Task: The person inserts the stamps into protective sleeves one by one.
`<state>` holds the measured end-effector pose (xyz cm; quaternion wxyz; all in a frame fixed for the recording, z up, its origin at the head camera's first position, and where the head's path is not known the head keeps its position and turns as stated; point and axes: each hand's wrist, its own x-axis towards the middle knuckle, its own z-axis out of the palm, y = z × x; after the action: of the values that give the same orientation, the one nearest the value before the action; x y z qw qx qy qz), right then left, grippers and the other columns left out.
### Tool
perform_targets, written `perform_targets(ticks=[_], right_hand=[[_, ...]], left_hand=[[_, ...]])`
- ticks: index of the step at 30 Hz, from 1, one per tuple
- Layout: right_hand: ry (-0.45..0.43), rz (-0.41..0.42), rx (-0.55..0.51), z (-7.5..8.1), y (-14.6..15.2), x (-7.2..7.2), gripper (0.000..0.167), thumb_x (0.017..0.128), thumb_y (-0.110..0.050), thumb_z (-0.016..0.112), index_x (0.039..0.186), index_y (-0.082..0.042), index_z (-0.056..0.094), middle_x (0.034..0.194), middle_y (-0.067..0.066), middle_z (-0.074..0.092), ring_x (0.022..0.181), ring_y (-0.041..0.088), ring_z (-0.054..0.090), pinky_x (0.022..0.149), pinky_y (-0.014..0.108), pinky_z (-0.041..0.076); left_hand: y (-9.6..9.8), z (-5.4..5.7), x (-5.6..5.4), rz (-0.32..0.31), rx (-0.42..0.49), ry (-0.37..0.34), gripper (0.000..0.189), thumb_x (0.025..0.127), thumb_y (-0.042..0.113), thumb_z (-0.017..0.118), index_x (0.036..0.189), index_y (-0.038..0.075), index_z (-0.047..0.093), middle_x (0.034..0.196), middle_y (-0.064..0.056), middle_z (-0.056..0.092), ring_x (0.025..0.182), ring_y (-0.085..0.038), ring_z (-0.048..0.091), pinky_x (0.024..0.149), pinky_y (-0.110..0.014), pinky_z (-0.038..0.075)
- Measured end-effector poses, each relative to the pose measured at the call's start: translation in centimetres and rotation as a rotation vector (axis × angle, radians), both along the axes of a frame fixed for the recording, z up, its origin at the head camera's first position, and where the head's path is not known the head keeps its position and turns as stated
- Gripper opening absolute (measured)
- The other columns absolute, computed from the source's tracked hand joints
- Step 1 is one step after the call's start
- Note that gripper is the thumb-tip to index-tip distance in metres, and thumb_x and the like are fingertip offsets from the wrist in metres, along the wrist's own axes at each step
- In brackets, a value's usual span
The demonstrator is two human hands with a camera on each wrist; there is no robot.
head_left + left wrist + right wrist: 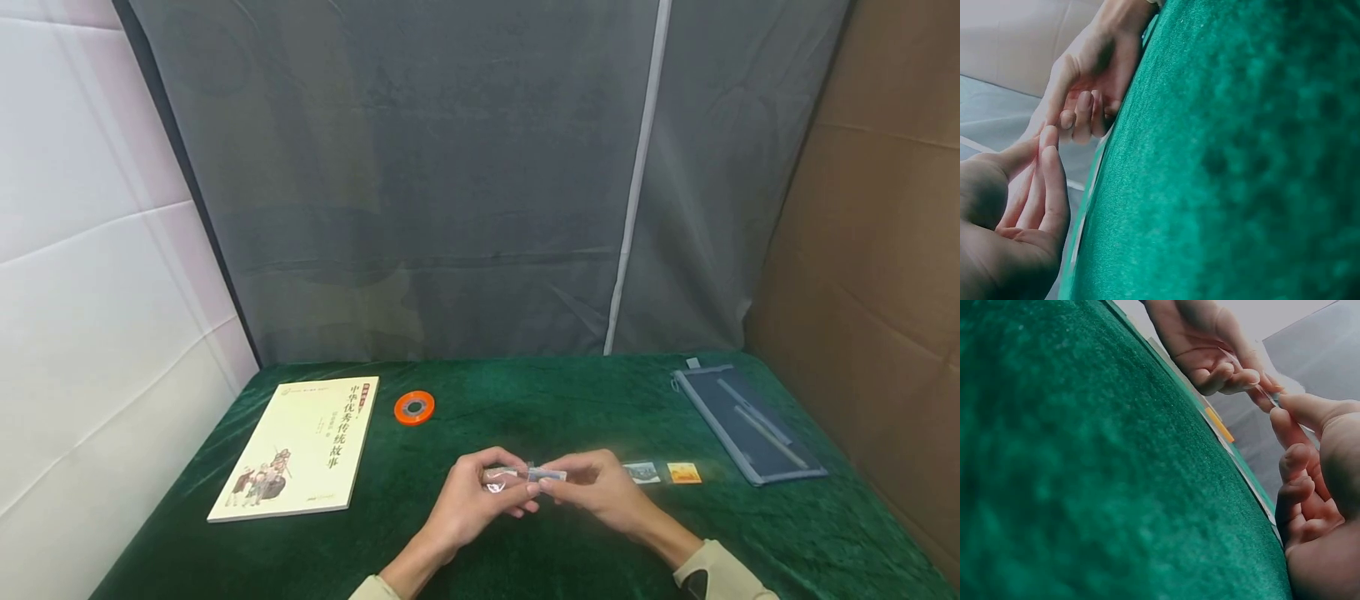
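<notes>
Above the front middle of the green cloth, both hands meet at a small, thin, stamp-like piece (pixel 547 474) with clear shiny plastic about it. My left hand (pixel 467 497) pinches the plastic between thumb and fingers on the left. From the right, my right hand (pixel 600 486) pinches the piece's other end between thumb and index finger. Edge-on in the right wrist view, the plastic (pixel 1266 396) looks like a thin bright strip between the fingertips. The fingers hide much of it. Just right of my right hand lie a grey-green stamp (pixel 642 472) and an orange-yellow stamp (pixel 684 473).
A cream book (pixel 300 450) with Chinese characters lies at the left. Behind the hands is an orange ring-shaped roll (pixel 402 411). A dark see-through zip pouch (pixel 723 417) with long thin items inside lies at the right. Fabric walls (pixel 450 208) stand around the table.
</notes>
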<state>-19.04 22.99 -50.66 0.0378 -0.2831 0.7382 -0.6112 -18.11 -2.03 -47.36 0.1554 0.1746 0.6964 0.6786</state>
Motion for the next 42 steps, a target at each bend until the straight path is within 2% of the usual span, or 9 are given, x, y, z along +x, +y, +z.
perform_targets(ticks=[5,11,17,20,24,26,33,42], right_hand=[[-0.054,-0.049,0.039,0.06,0.01,0.04,0.017,0.104,-0.016,0.074,0.12,-0.015,0.08,0.101,0.001,0.08,0.082,0.012,0.074,0.073,0.034,0.064],[-0.081,-0.063,0.046,0.18,-0.01,0.11,0.017,0.103,-0.017,0.075,0.119,-0.014,0.08,0.102,0.002,0.08,0.083,0.013,0.076,0.075,0.035,0.065],[-0.101,-0.092,0.007,0.29,-0.04,0.04,0.021,0.107,-0.019,0.07,0.127,-0.012,0.075,0.091,0.004,0.078,0.069,0.007,0.065,0.063,0.028,0.057],[-0.109,-0.103,-0.052,0.3,-0.01,-0.02,0.018,0.108,-0.016,0.067,0.122,-0.006,0.072,0.089,0.007,0.077,0.064,0.005,0.059,0.059,0.025,0.053],[-0.111,-0.087,-0.076,0.3,0.08,-0.06,0.012,0.107,-0.014,0.069,0.111,-0.003,0.072,0.09,0.014,0.077,0.064,0.005,0.06,0.059,0.024,0.052],[-0.113,-0.075,-0.075,0.28,0.1,-0.05,0.011,0.107,-0.014,0.069,0.11,-0.004,0.072,0.089,0.015,0.077,0.063,0.005,0.059,0.059,0.025,0.052],[-0.096,-0.07,-0.07,0.33,0.1,-0.06,0.013,0.108,-0.014,0.066,0.111,-0.003,0.073,0.089,0.003,0.078,0.063,0.005,0.058,0.058,0.025,0.052],[-0.088,-0.035,-0.085,0.47,-0.05,0.05,0.011,0.106,-0.011,0.069,0.11,-0.002,0.074,0.093,0.005,0.08,0.062,0.006,0.059,0.058,0.026,0.053]], left_hand=[[-0.19,-0.21,-0.25,-0.012,-0.004,0.004,0.03,0.097,0.022,0.085,0.117,0.002,0.074,0.108,-0.017,0.083,0.091,-0.023,0.083,0.08,-0.034,0.067],[-0.39,-0.27,-0.45,0.006,-0.04,0.028,0.027,0.1,0.028,0.081,0.116,0.006,0.077,0.107,-0.013,0.084,0.092,-0.022,0.083,0.082,-0.033,0.066],[-0.5,-0.24,-0.51,0.057,-0.058,0.025,0.027,0.098,0.027,0.082,0.114,0.006,0.078,0.103,-0.015,0.084,0.088,-0.021,0.082,0.079,-0.03,0.066],[-0.54,-0.26,-0.59,0.083,-0.044,0.017,0.028,0.098,0.027,0.083,0.115,0.005,0.078,0.103,-0.017,0.084,0.087,-0.02,0.082,0.079,-0.029,0.066],[-0.57,-0.19,-0.62,0.083,-0.031,0.005,0.03,0.098,0.027,0.083,0.115,0.003,0.077,0.104,-0.018,0.084,0.088,-0.021,0.082,0.08,-0.03,0.066],[-0.58,-0.12,-0.59,0.079,-0.03,-0.001,0.031,0.098,0.028,0.083,0.116,0.003,0.077,0.104,-0.018,0.084,0.089,-0.021,0.083,0.081,-0.031,0.066],[-0.53,0.02,-0.53,0.089,-0.028,-0.007,0.032,0.098,0.029,0.083,0.116,0.004,0.076,0.104,-0.015,0.084,0.09,-0.02,0.083,0.08,-0.031,0.066],[-0.25,0.19,-0.36,0.074,-0.021,0.005,0.032,0.098,0.029,0.083,0.116,0.003,0.075,0.102,-0.015,0.085,0.09,-0.019,0.083,0.081,-0.031,0.066]])
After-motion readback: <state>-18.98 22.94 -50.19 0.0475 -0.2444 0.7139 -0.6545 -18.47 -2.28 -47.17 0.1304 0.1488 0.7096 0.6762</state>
